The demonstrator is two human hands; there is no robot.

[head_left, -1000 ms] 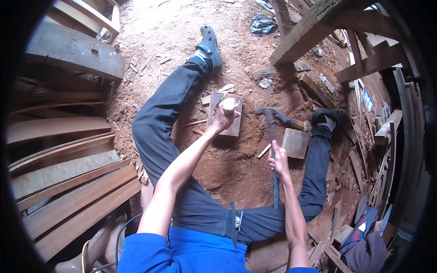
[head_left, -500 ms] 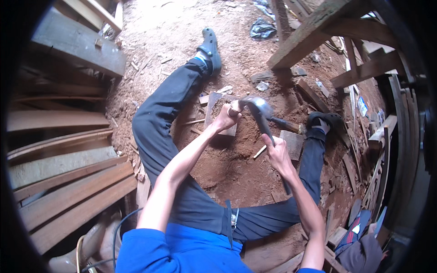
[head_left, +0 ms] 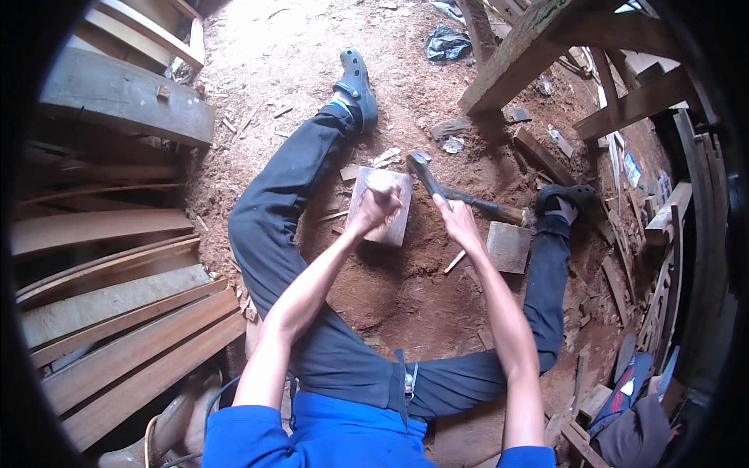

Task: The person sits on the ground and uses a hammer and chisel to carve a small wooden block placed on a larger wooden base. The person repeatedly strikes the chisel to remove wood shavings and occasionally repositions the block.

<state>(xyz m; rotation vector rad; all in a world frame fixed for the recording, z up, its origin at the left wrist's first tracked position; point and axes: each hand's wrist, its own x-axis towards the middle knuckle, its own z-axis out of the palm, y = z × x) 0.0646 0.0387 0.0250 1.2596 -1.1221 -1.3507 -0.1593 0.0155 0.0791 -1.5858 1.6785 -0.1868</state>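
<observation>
My right hand (head_left: 456, 220) is closed round the handle of a hammer (head_left: 425, 173), its dark metal head raised up and to the left. My left hand (head_left: 378, 209) grips a short, upright piece with a pale rounded top (head_left: 382, 182); its lower end is hidden and its kind unclear. Directly under that fist lies a flat wooden block (head_left: 396, 226) on the dirt. Beyond my right hand rests a long dark tool with a wooden end (head_left: 511, 214), partly covered by the hand. Near it stands a second, squarish block (head_left: 508, 248).
My outstretched legs (head_left: 273, 195) frame the work spot, feet in clogs. Stacked planks (head_left: 140, 343) line the left side, below a thick beam (head_left: 129, 97). A timber frame (head_left: 523, 58) stands far right. Wood scraps and a dark plastic bag (head_left: 448, 44) litter the ground.
My left hand has come down and leftward over the wooden block. My right hand has moved up and slightly left, and the hammer head has risen away from my left hand.
</observation>
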